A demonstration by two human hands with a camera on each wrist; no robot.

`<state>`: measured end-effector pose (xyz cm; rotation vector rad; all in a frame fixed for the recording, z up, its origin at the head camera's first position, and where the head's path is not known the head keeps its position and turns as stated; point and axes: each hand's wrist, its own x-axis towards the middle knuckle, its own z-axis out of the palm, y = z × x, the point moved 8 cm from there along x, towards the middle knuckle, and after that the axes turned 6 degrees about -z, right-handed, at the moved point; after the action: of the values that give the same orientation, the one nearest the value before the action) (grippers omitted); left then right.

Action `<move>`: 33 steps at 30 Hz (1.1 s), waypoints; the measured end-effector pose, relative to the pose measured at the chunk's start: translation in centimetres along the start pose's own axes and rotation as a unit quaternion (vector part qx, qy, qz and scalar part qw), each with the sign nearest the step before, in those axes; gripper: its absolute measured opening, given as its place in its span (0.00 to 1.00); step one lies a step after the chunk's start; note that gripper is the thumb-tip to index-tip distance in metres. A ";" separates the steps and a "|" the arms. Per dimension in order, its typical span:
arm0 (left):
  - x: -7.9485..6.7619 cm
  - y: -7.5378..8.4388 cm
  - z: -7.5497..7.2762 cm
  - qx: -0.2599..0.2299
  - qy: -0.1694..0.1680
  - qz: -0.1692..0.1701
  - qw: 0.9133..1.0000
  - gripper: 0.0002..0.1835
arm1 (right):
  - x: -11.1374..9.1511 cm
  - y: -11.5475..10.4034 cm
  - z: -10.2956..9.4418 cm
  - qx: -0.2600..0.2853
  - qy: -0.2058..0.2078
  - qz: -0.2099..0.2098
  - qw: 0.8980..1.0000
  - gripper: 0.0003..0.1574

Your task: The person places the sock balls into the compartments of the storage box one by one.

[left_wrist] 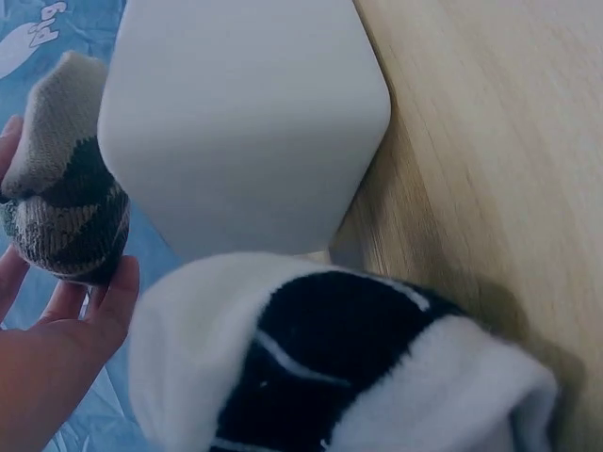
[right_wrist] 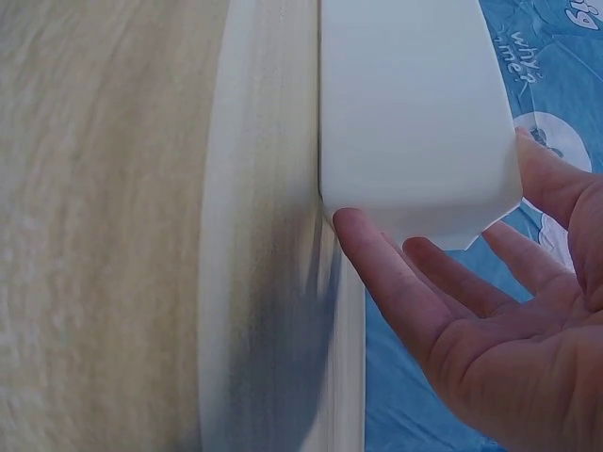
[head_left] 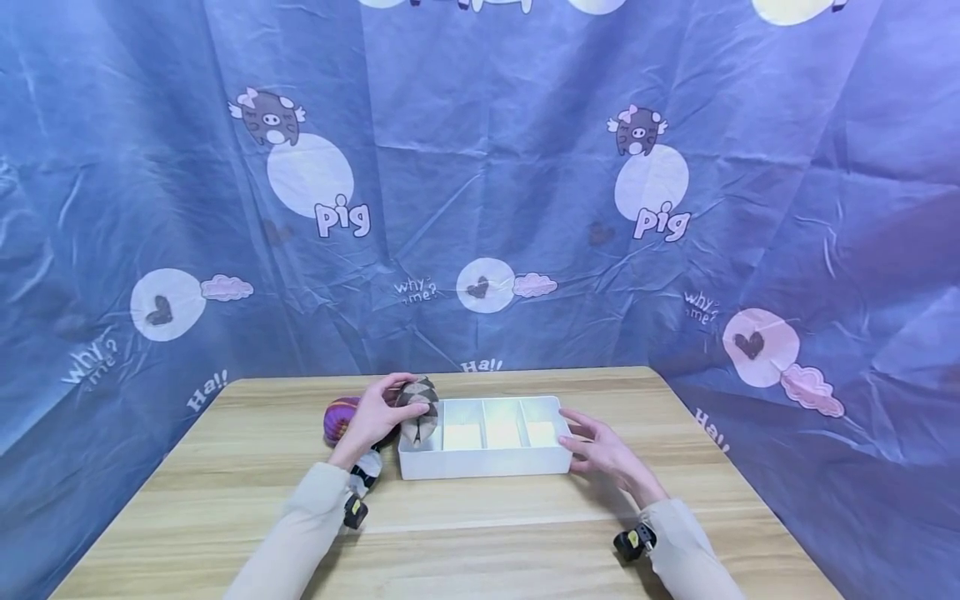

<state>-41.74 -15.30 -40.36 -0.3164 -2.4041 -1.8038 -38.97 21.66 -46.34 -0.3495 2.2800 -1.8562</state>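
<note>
My left hand (head_left: 375, 421) grips a rolled pair of patterned knit socks (head_left: 420, 398) over the leftmost compartment of a white divided box (head_left: 487, 463). In the left wrist view the socks (left_wrist: 71, 202) show grey, cream and dark patches, with fingers and thumb around them. My right hand (head_left: 603, 454) rests its extended fingers against the box's right end. Seen from the right wrist, its fingertips (right_wrist: 350, 221) touch the box's lower edge and upper rim. The other compartments show bare white floors.
A purple patterned fabric roll (head_left: 337, 419) lies left of the box, partly behind my left hand. A black-and-white fabric bundle (left_wrist: 207, 320) sits by my left wrist. Underneath is a wooden table (head_left: 480, 542); a blue printed curtain (head_left: 480, 208) hangs behind it.
</note>
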 end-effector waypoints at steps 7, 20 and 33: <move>0.3 0.4 0.5 0.076 0.005 0.019 0.997 0.32 | 0.3 0.0 -0.1 0.006 0.003 0.000 1.000 0.43; 0.5 0.9 1.9 0.224 -0.011 0.031 0.974 0.30 | 0.3 -0.2 -0.7 -0.002 0.012 0.001 1.000 0.44; 0.4 0.3 2.2 0.274 -0.030 0.020 0.961 0.31 | 0.3 0.2 -0.1 -0.014 0.007 0.008 1.000 0.45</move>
<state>-41.97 -13.07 -40.61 -0.3525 -2.7807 -1.0515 -39.29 21.73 -46.52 -0.3237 2.3133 -1.8267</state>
